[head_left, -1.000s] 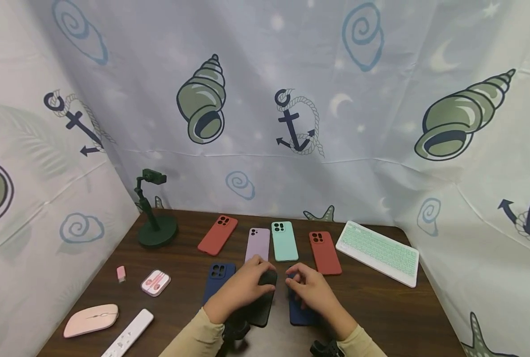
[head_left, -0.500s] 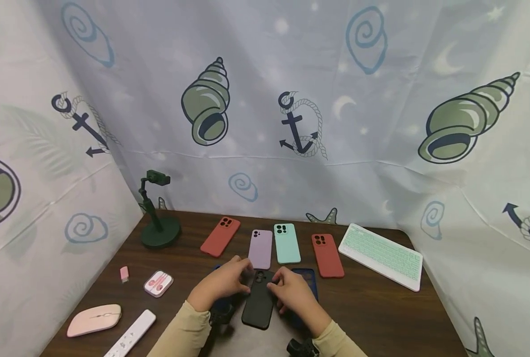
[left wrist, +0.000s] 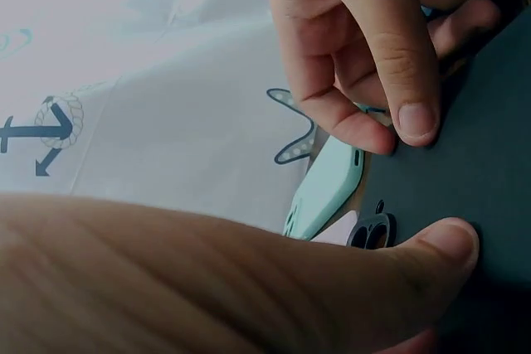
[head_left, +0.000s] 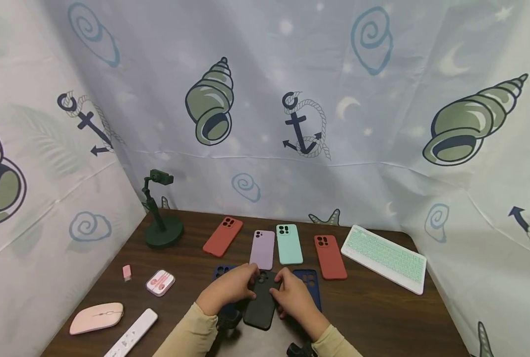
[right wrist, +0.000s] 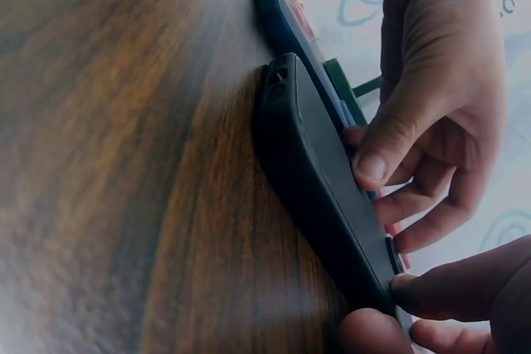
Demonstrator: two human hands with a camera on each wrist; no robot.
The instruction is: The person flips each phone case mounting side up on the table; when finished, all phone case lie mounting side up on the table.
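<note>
A black phone case (head_left: 260,310) lies back side up on the table at the front middle, its camera cutouts toward the far end. My left hand (head_left: 231,288) pinches its left edge, the thumb (left wrist: 452,242) on the back. On the other side, my right hand (head_left: 297,300) holds the right edge near the top between thumb and fingers. In the right wrist view the case (right wrist: 323,180) shows a port opening at its near end. A navy phone case (head_left: 222,270) sits partly hidden beneath my left hand, and another navy case (head_left: 309,283) lies beside my right hand.
Behind stand out a red case (head_left: 223,237), a lilac one (head_left: 262,248), a mint one (head_left: 289,244) and a second red one (head_left: 330,258). A keyboard (head_left: 385,258) lies right; a green stand (head_left: 163,232), earphone box (head_left: 160,282), mouse (head_left: 96,317) and white remote (head_left: 132,333) left.
The black case, earlier tilted in my left hand, now lies flat between both hands. My right hand has come off the right navy case and moved left onto the black one.
</note>
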